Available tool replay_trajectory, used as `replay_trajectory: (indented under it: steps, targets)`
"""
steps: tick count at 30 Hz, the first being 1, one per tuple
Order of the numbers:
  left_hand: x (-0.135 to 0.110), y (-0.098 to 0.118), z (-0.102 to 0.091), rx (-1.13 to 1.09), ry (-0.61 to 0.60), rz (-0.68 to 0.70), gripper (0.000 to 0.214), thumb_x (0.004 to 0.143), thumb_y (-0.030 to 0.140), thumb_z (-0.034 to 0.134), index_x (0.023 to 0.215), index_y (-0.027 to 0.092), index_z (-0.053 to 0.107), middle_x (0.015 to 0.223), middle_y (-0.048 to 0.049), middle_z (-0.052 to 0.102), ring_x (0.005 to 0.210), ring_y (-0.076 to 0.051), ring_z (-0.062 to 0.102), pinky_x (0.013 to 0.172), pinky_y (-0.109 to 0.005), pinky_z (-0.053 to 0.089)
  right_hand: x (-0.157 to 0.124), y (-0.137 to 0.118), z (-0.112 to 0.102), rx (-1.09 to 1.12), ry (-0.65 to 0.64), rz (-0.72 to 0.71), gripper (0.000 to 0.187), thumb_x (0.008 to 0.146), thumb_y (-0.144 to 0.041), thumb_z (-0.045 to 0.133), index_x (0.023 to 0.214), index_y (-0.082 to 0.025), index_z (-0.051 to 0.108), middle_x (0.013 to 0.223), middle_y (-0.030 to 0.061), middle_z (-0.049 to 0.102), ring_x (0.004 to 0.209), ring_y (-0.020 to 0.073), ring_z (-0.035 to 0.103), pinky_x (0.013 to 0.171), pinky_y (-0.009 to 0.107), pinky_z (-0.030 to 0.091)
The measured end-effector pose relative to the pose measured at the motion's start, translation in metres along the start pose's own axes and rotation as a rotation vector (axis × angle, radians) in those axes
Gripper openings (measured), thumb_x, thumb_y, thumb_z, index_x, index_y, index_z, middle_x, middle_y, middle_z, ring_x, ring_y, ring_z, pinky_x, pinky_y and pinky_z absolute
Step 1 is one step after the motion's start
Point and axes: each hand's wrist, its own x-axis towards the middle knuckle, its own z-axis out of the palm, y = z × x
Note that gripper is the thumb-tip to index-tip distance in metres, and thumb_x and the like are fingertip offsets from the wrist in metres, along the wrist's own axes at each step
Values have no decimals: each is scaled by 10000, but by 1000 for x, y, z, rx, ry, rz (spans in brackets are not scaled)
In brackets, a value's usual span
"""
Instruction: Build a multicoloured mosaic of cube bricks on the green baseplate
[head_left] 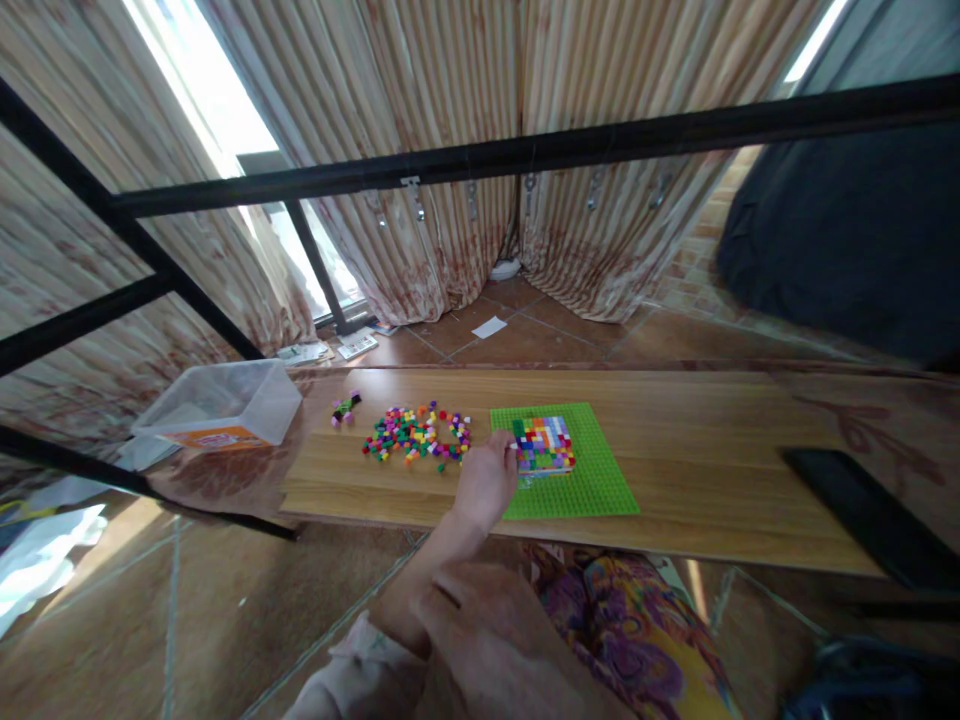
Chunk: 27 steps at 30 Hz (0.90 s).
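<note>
My left hand (489, 478) reaches over the left part of a green studded baseplate (604, 475). Its fingers are pinched together at the left edge of a multicoloured block of small building bricks (547, 445). A tiny pale bit shows at the fingertips, too small to name. The block sits on the baseplate, with several colours mixed across its top. Close to the camera, my right hand (480, 625) overlaps my left forearm; it looks bent, but its fingers do not show clearly. Left of the baseplate lies a spread of loose coloured bricks (409, 435).
A small cluster of pink, green and dark bricks (346, 408) lies at the wooden board's (697, 450) left end. Beyond it stands a clear plastic bin (240, 395). A dark flat object (870, 510) is at the right. A black metal bar (480, 160) crosses before the curtains.
</note>
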Motion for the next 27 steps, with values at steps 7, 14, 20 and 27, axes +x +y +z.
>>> replay_trajectory:
  steps: [7, 14, 20, 27]
  targets:
    - [0, 3, -2, -9, 7, -1, 148, 835, 144, 477, 835, 217, 605, 747, -6, 664, 666, -144, 611, 604, -233, 404, 1, 1, -3, -10, 6, -56, 71, 804, -231, 611, 791, -161, 605, 676, 10, 631, 571, 156, 574, 413, 283, 258]
    - [6, 4, -3, 10, -17, 9, 125, 840, 154, 513, 862, 208, 624, 807, -21, 698, 755, -171, 647, 681, -265, 433, -1, 3, 7, -62, 91, -91, 32, 816, -204, 602, 810, -176, 587, 704, 1, 621, 569, 153, 541, 440, 295, 284]
    - [5, 5, -3, -46, -21, 16, 140, 835, 133, 511, 885, 204, 622, 819, -23, 698, 759, -165, 650, 689, -259, 449, 1, 0, 0, -45, 64, -87, 61, 810, -215, 611, 784, -159, 605, 692, 17, 639, 560, 155, 565, 423, 290, 253]
    - [7, 4, -5, -146, 16, -42, 201, 847, 142, 466, 906, 180, 654, 799, -28, 691, 714, -146, 632, 662, -242, 446, 4, -1, -6, -4, 13, -83, 82, 850, -205, 573, 833, -145, 627, 716, 28, 658, 559, 161, 573, 409, 297, 254]
